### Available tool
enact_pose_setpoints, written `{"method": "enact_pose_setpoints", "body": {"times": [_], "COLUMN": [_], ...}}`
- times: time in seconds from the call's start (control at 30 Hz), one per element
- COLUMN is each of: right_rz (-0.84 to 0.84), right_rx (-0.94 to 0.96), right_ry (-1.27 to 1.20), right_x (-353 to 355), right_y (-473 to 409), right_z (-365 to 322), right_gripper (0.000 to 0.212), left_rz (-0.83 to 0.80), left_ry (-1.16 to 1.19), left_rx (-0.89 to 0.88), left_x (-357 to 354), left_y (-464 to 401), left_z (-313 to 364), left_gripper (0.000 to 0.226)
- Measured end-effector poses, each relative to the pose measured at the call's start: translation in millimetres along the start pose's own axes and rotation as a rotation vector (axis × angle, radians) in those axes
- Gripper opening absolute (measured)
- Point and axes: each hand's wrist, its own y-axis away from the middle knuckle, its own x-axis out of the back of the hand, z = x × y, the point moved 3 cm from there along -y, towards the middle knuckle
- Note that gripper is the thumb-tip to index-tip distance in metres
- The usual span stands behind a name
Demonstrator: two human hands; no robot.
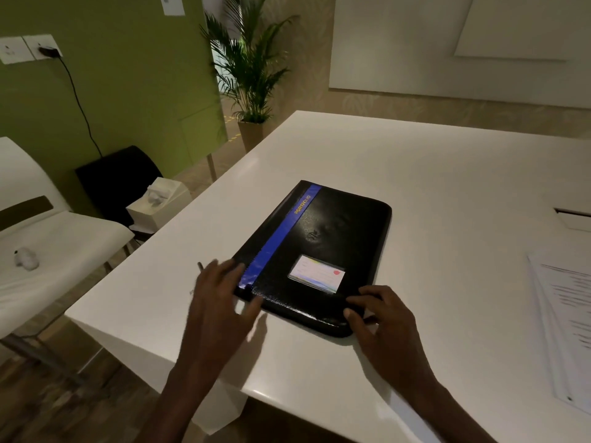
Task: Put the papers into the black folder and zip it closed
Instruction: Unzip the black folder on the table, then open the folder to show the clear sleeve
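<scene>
While lying flat and closed on the glossy white bench [415, 193], black leather-look zip folder [323, 247] with a blue stripe along its spine and a clear card pocket on the cover — angled, spine toward the left. Left hand [220, 298] blurred, fingers spread apart, resting at the near spine corner and gripping nothing. Right hand [380, 321] at the near right corner, fingers loosely curled, fingertips [350, 313] touching the folder's edge; whether anything is pinched there cannot be told. Stack of white printed papers [566, 314] flat at the bench's right edge — well apart from the folder. Beyond the left bench edge, white moulded chair [48, 238] and white tissue box [160, 203].
</scene>
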Motion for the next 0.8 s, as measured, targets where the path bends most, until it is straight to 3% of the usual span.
{"method": "enact_pose_setpoints", "body": {"times": [0.13, 0.23, 0.37, 0.6, 0.8], "right_rz": [0.018, -0.024, 0.006, 0.035, 0.139], "right_rx": [-0.234, -0.345, -0.400, -0.425, -0.376], "right_ry": [-0.160, -0.236, -0.294, -0.360, -0.477], "right_x": [5.0, 5.1, 6.9, 6.1, 12.5], "right_y": [-7.7, -11.7, -12.2, -10.2, -18.9], "right_z": [10.8, 11.9, 7.3, 0.5, -11.5], "right_gripper": [0.032, 0.037, 0.038, 0.036, 0.034], "left_rz": [-0.245, -0.351, -0.337, -0.355, -0.121], "left_ry": [0.104, 0.117, 0.114, 0.194, 0.226], "left_rx": [-0.286, -0.368, -0.444, -0.414, -0.478], "left_x": [-20.1, -34.5, -40.5, -37.2, -17.1], "left_y": [4.9, 8.6, 8.9, 6.9, 4.9], "left_z": [38.0, 53.3, 63.6, 63.2, 73.1], "left_gripper": [0.074, 0.074, 0.052, 0.045, 0.033]}}
